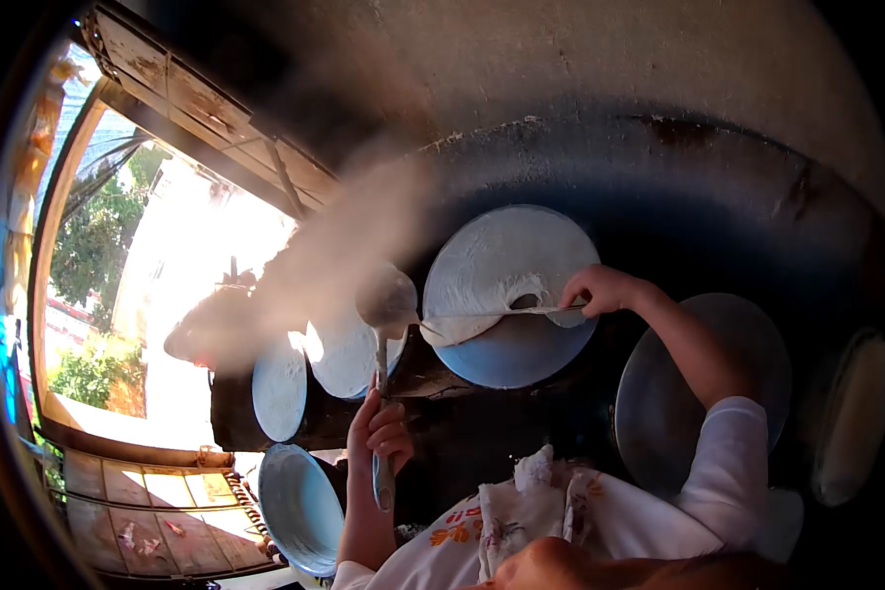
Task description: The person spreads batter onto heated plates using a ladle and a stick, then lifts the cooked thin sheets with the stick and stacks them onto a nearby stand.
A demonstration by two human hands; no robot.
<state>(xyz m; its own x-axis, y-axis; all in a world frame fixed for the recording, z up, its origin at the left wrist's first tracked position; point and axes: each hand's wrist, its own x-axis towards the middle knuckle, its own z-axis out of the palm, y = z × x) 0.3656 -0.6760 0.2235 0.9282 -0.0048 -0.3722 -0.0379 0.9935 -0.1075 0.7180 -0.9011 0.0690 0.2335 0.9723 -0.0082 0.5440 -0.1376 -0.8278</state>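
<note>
My left hand [387, 433] is closed around the handle of a ladle [386, 300], held upright with its round bowl at the top. My right hand [605, 290] pinches the end of a long thin stick [506, 314] that lies across a large round pan [521, 364]. A thin white sheet of batter [506, 251] covers the far part of the pan. Its near edge is lifted and gathered along the stick, with a dark hole beside my fingers. The pan's near part shows a bare bluish surface.
Two more round white-coated pans [280, 391] stand to the left, one partly behind the ladle. A deep pale-blue pot [305, 511] is at lower left. A large round metal disc [649, 413] lies beside my right arm, another disc [855, 418] farther right. Steam [334, 236] drifts upper left.
</note>
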